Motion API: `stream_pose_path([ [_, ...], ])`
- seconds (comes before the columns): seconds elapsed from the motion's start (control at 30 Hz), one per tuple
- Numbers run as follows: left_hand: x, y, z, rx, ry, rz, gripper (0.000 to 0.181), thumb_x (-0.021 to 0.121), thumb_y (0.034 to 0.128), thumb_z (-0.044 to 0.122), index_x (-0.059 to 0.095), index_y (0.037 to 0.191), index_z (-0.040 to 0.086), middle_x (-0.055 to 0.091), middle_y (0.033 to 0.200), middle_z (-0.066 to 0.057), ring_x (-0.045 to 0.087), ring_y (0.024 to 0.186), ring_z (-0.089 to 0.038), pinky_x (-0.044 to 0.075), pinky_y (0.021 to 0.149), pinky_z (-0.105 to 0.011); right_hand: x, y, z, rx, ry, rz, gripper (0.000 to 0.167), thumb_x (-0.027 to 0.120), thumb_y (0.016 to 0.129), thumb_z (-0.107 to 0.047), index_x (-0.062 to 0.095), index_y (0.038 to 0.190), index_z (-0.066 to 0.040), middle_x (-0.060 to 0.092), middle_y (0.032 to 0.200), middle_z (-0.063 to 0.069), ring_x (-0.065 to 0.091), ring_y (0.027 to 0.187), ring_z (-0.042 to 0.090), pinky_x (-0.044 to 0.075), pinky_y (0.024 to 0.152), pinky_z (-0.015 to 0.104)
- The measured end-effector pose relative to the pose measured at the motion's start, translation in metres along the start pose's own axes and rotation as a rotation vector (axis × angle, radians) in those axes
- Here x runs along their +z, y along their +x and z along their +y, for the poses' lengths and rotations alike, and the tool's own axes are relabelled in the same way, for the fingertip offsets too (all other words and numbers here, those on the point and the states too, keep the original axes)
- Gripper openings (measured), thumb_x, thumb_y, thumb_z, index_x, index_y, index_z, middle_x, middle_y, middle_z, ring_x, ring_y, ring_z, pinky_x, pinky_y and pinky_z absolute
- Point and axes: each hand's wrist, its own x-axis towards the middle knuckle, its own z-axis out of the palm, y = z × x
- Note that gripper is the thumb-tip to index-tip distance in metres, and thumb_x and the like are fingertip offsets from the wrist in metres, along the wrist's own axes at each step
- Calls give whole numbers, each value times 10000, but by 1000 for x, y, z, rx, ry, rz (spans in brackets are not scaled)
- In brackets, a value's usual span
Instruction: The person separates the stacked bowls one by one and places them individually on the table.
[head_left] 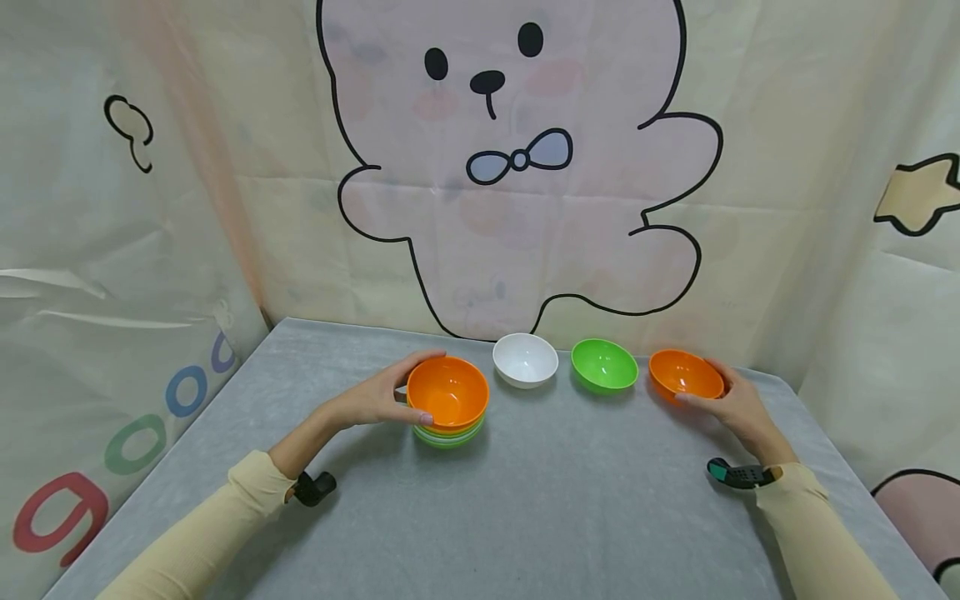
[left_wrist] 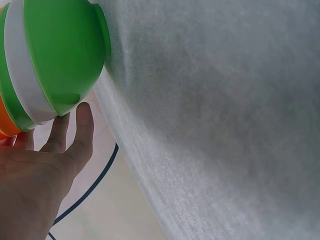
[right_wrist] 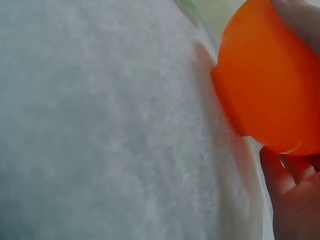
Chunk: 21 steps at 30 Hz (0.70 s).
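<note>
Stacked bowls [head_left: 447, 403] are sitting just left of centre in the lower half of the frame, with an orange top bowl [head_left: 450, 387] nesting uppermost. In the left wrist view, an upper green bowl [left_wrist: 11, 95], a stacked white bowl [left_wrist: 29, 70] and a green bottom bowl [left_wrist: 65, 50] are showing below it, and the pile seems to be resting on the table [head_left: 562, 500]. The left hand [head_left: 382, 400] is grasping the pile from its left, thumb lying across the front and fingers reaching round behind.

Toward the right of the frame, the right hand [head_left: 738, 412] is grasping a single orange bowl [head_left: 684, 372], thumb at its near side; whether that bowl is touching the table is hard to tell. Between the hands, a lone white bowl [head_left: 526, 361] and a lone green bowl [head_left: 603, 367] are standing upright and apart near the table's far edge, with neither hand touching them.

Judging by this layout, the stacking is looking partway along: four bowls are nesting together, while three are standing singly, outside the pile.
</note>
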Motion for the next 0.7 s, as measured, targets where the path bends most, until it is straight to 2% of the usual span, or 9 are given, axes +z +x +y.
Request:
stream_pose_path([
  [0.47, -1, 1, -1, 0, -3, 0, 871, 820, 857, 240, 330, 1576, 205, 430, 1498, -38, 459, 1311, -292, 487, 991, -468, -1, -1, 1, -9, -10, -48, 1069, 796, 903, -374, 101, 1595, 52, 254, 1544, 361, 319, 1327, 526, 301, 1045, 707],
  [0.7, 0, 1, -2, 2, -10, -4, 868, 819, 859, 229, 331, 1577, 208, 428, 1499, -37, 457, 1312, -284, 488, 990, -463, -10, -5, -1, -23, -18, -97, 1012, 755, 944, -323, 82, 1588, 72, 195, 1572, 365, 290, 1363, 546, 294, 1050, 694],
])
